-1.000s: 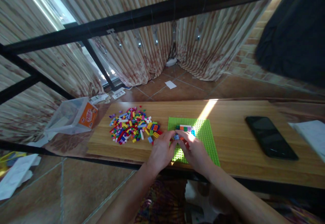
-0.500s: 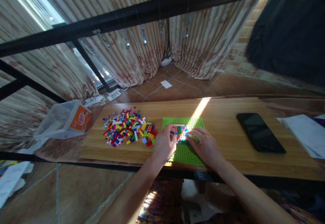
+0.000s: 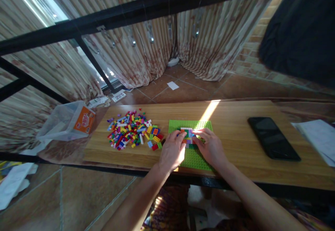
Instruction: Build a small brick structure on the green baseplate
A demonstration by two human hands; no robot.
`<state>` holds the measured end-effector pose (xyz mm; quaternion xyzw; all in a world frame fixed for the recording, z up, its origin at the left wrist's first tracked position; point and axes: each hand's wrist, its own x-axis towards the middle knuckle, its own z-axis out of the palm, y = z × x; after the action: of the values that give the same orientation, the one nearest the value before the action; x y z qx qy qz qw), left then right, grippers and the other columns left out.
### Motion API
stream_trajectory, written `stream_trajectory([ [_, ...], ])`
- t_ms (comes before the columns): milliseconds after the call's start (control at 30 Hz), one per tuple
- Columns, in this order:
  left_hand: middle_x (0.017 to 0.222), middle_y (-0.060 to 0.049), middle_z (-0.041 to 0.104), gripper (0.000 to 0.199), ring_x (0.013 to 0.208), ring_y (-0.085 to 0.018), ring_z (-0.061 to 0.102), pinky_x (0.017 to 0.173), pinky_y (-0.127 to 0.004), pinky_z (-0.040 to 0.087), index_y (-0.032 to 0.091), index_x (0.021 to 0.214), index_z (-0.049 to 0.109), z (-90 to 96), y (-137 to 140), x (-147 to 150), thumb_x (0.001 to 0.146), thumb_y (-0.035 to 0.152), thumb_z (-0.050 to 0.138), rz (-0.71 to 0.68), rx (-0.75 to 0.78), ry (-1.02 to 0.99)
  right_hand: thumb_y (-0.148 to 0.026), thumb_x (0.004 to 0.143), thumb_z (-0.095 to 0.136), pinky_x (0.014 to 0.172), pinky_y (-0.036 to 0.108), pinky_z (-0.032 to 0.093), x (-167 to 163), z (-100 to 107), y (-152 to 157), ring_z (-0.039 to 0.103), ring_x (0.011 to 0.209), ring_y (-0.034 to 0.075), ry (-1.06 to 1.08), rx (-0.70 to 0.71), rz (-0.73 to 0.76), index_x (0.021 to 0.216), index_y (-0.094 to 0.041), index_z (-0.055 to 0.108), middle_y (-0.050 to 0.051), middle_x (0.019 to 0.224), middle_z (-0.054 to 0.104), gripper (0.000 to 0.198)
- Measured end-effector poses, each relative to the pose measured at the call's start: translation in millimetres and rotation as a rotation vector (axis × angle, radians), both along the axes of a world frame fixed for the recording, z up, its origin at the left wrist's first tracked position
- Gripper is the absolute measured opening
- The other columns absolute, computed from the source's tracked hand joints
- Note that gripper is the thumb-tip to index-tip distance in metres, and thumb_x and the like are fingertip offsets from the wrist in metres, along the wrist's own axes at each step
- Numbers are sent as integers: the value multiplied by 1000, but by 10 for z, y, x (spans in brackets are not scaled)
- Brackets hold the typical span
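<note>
A small multicoloured block of joined toy bricks sits over the green studded baseplate. My left hand is closed on the left side of these bricks, its thumb and fingers at their edge. From the right, my right hand pinches the other side, fingertips close to the left ones. Parts of the bricks are hidden by my fingers, and bright sunlight washes out the right side. Whether the bricks are pressed onto the baseplate I cannot tell.
Left of the baseplate lies a heap of loose coloured bricks on the wooden table. A clear plastic box with an orange label stands beyond the table's left end. A black phone and white papers lie to the right.
My left fingers have shifted slightly over the bricks, and the right fingers have closed in a little. The whole view has drifted slightly; the bricks remain between both hands.
</note>
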<state>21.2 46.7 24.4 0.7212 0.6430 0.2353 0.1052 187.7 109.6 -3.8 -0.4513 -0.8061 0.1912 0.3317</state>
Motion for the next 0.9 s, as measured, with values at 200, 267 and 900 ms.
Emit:
stream_trajectory([
  [200, 127, -10, 48, 45, 109, -24, 50, 95, -41, 48, 24, 132, 47, -36, -39, 47, 88, 15, 48, -8, 17, 175, -30, 87, 53, 71, 33, 51, -19, 36, -1, 62, 80, 19, 1, -9, -7, 90, -20, 70, 7, 95, 67, 20],
  [267, 127, -11, 47, 48, 107, -24, 51, 91, -41, 49, 27, 133, 47, -41, -49, 74, 88, 13, 46, 4, 3, 203, -30, 87, 53, 71, 33, 51, -22, 40, 0, 63, 80, 19, -1, -11, -4, 86, -20, 70, 8, 94, 67, 20],
  [900, 129, -15, 49, 50, 109, -27, 52, 85, -39, 52, 24, 133, 48, 29, -42, 265, 84, 12, 50, 94, -90, 242, -31, 85, 55, 68, 30, 50, -38, 56, 17, 63, 74, 17, 14, -31, 6, 74, -19, 70, 7, 89, 67, 22],
])
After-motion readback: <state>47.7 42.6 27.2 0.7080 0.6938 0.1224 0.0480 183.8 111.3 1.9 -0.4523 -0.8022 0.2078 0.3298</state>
